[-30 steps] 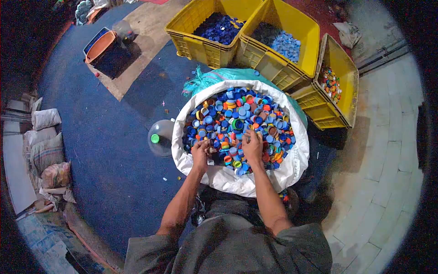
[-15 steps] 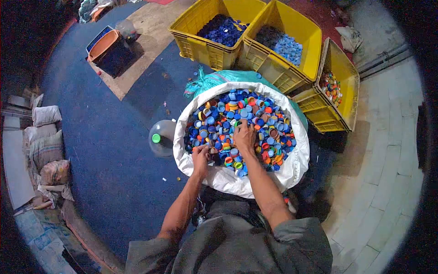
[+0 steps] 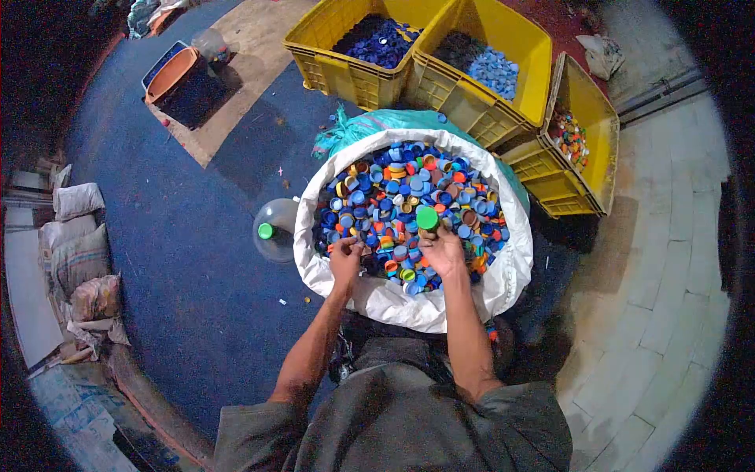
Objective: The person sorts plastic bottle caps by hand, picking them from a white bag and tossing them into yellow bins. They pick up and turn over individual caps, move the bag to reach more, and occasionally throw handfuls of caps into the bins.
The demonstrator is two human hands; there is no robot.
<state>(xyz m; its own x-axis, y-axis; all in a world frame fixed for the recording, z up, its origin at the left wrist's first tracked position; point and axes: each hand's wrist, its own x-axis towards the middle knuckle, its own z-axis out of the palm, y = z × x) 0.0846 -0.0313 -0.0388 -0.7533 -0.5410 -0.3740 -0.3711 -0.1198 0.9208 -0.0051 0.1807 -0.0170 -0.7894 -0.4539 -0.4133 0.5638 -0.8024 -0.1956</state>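
Note:
A white sack (image 3: 409, 303) stands open in front of me, filled with several mixed bottle caps (image 3: 393, 197) in blue, orange, red and green. My right hand (image 3: 443, 250) is over the near middle of the pile and pinches a green cap (image 3: 427, 218) at its fingertips. My left hand (image 3: 344, 256) rests at the sack's near left rim, fingers curled on small caps; what it holds is hard to tell apart from the pile.
Three yellow crates sit beyond the sack: one with dark blue caps (image 3: 346, 71), one with light blue caps (image 3: 472, 86), one tilted with mixed caps (image 3: 586, 149). A clear jug with a green cap (image 3: 275, 230) lies left of the sack. Filled bags (image 3: 77, 236) line the far left.
My right hand reached toward the middle of the pile, then drew back holding up a green cap. My left hand stayed at the near left rim.

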